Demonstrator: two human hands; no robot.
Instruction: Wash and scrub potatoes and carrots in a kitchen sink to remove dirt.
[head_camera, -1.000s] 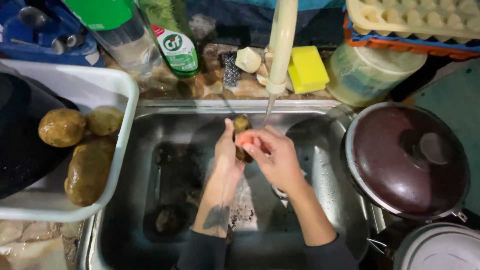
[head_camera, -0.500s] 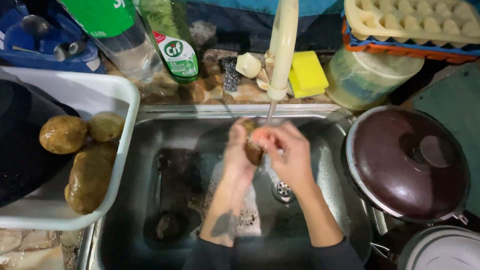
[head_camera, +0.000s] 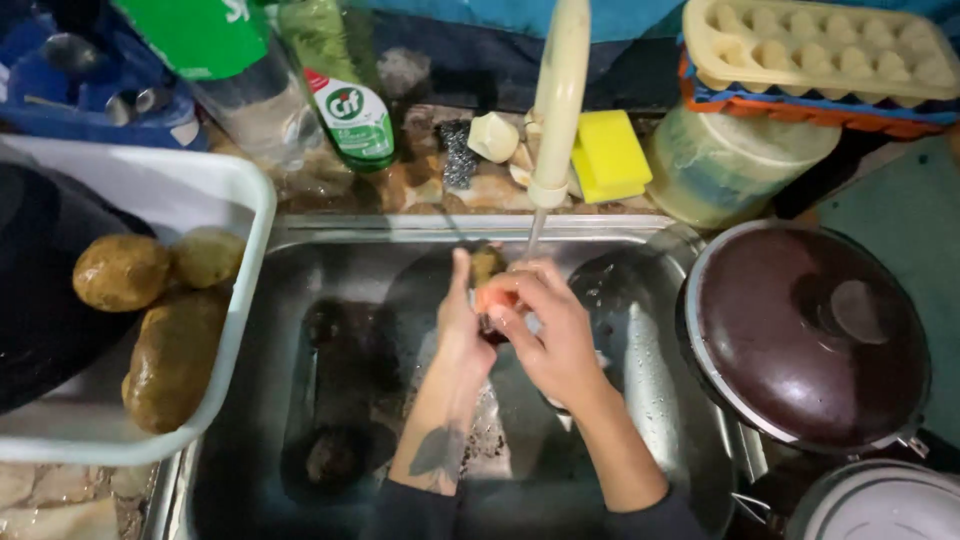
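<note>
Both hands have carried the potato (head_camera: 487, 265) up the sink, under the tap's stream (head_camera: 534, 238).

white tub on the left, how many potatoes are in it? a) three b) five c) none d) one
a, three brown potatoes lie together against the right wall of the white tub, left of the sink where both hands work under the tap.

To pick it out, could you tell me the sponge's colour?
Yellow; the sponge shows best in the head view.
</note>
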